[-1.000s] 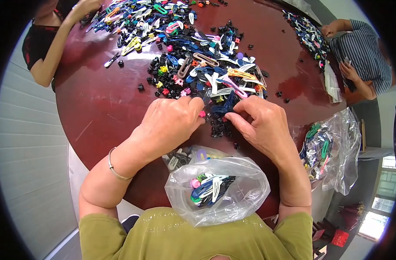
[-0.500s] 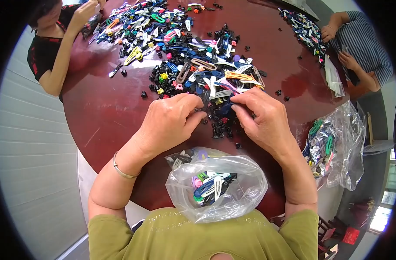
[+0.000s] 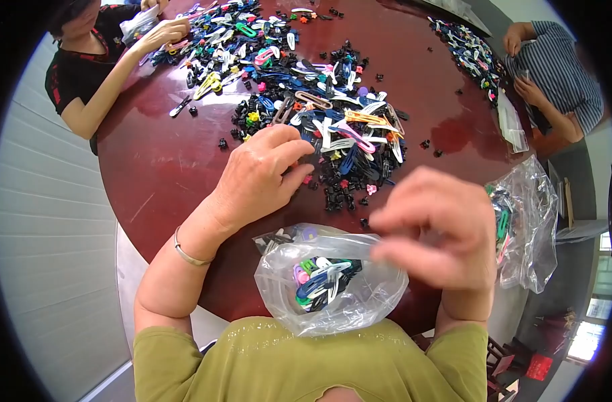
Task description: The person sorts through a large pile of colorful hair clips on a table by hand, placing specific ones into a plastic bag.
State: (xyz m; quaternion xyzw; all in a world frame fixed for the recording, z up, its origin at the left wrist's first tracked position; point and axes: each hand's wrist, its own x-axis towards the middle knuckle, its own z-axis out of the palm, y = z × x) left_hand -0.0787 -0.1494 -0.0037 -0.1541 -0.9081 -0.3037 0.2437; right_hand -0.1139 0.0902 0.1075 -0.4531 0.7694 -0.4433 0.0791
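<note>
At the near edge of a pile of hair clips [image 3: 346,141] is my left hand [image 3: 262,171], its fingers curled; whatever small dark thing lies at its fingertips is too small to name. My right hand [image 3: 440,231], blurred by motion, hovers above the right rim of an open clear plastic bag [image 3: 380,301]. Its thumb and fingers are bent and apart, and nothing shows between them. Snap clips [image 3: 323,285] in white, blue, green and pink lie inside that bag, close to my chest. Small black claw clips [image 3: 339,194] lie between my hands.
A second clear bag [image 3: 530,228] with clips rests at the table's right edge. One person [image 3: 85,74] works at the back left, another [image 3: 561,80] at the right beside a smaller clip pile [image 3: 463,50]. The round red table [image 3: 165,181] carries scattered clips.
My right hand has moved back from the pile toward the open bag, and its fingers have parted. My left hand has stayed near the pile. The left person's arm has reached toward the clips.
</note>
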